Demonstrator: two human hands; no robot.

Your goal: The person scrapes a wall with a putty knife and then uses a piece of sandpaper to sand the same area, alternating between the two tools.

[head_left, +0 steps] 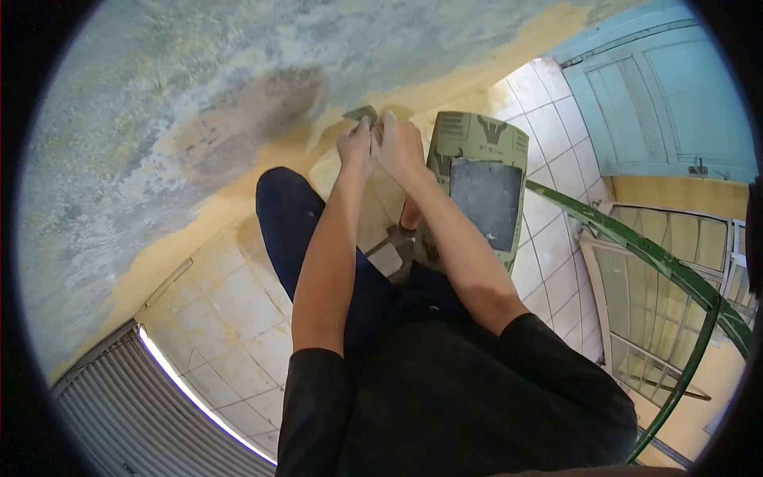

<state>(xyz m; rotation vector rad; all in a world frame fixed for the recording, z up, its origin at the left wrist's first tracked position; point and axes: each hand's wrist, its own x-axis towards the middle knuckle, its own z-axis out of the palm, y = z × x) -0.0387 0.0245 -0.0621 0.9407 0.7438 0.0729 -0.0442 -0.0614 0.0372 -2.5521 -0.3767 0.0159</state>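
Note:
Close to the patchy blue and yellow wall (262, 79), my left hand (356, 148) and my right hand (399, 143) meet, fingers closed. Between them is a small grey blade-like tool (362, 113), its flat part pointing toward the wall. Both hands look dusty. How each set of fingers wraps the tool is partly hidden. Just right of my right hand lies a green printed sheet (481, 131) with a dark grey rectangular sheet (485, 203) on top.
White floor tiles (226, 326) show stains. A grey corrugated shutter (119, 397) is at lower left. At right are a blue door (660, 103), a metal-framed grille (664, 246) and a curved green bar (636, 246). My knee (286, 215) is near the wall.

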